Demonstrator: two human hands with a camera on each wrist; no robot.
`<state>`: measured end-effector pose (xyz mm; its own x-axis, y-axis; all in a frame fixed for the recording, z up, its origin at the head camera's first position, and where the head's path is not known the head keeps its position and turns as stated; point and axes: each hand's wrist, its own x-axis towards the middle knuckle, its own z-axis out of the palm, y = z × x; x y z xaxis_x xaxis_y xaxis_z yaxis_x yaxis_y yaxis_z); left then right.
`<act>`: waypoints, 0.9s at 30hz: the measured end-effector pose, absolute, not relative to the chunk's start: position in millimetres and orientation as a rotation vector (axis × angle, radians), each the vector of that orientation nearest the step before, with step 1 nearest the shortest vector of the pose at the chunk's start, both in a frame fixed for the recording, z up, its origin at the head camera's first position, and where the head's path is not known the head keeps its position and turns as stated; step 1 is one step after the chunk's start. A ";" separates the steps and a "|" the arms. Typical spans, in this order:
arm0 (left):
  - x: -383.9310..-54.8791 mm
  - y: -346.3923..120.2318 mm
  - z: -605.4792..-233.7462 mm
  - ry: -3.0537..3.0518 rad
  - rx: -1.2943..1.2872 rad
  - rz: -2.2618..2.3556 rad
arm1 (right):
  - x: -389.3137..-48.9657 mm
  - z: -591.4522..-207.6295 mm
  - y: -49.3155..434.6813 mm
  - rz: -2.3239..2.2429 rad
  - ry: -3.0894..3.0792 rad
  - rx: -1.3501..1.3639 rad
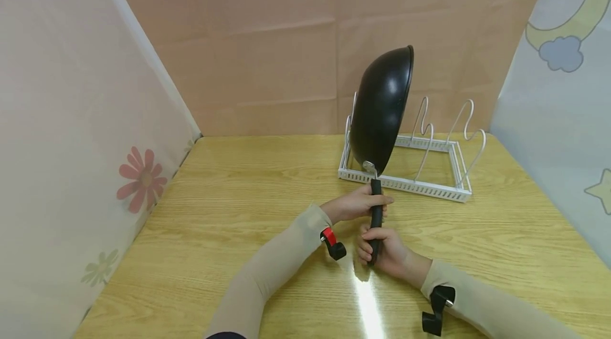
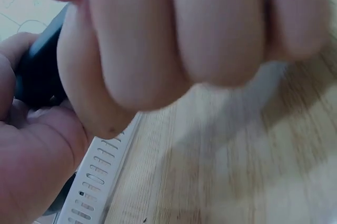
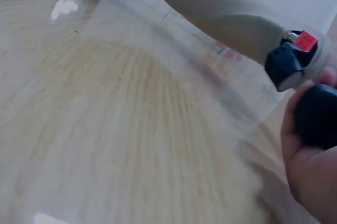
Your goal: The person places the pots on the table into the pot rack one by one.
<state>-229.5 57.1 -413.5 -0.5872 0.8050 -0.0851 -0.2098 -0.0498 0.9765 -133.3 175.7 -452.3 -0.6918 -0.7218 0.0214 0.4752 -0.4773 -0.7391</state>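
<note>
A black wok (image 1: 382,108) stands on its edge at the left end of a white wire rack (image 1: 420,186), its rounded underside turned left and its rim to the right. Its black handle (image 1: 376,217) points toward me. My left hand (image 1: 355,203) grips the handle close to the bowl. Nearer to me, my right hand (image 1: 389,251) holds the handle's end. In the left wrist view, curled fingers (image 2: 142,39) fill the upper part and cover most of the handle. The right wrist view catches the dark handle end (image 3: 318,116) within the hand.
Tall wire dividers (image 1: 427,142) rise from the rack's middle and right. The rack sits on a wood-grain table (image 1: 248,190) near the brown back wall (image 1: 248,52). Patterned side walls (image 1: 71,132) flank the table. Each forearm carries a black wrist mount (image 1: 438,304).
</note>
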 end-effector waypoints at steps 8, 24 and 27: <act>-231.7 51.9 -411.9 1.498 0.635 1.722 | -137.4 -430.8 191.8 -2.043 1.159 -0.216; -225.8 29.1 -404.5 1.816 0.656 1.484 | -144.9 -408.7 232.6 -1.645 1.672 -0.548; -221.0 17.2 -400.9 1.863 0.681 1.419 | -145.0 -395.6 238.3 -1.464 1.859 -0.584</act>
